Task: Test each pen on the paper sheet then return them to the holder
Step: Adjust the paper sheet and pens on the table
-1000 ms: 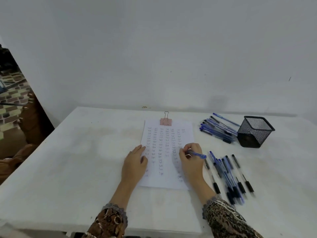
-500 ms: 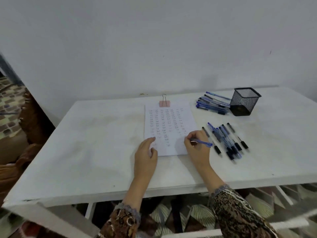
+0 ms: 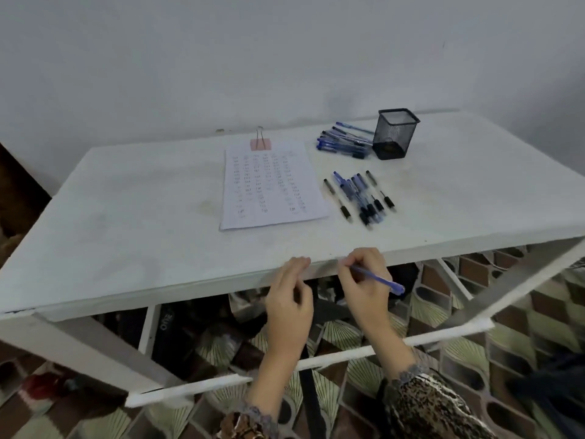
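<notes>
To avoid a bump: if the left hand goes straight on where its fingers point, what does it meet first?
Probably the table, at its near edge: the left hand has its fingers right there. Passing higher, it would meet the paper sheet; depth is unclear.

Columns of small pen marks are seen on the paper sheet [image 3: 272, 188], too small to be read. White letters on a dark object [image 3: 166, 323] under the desk [image 3: 126, 217] are too blurred to be read.
</notes>
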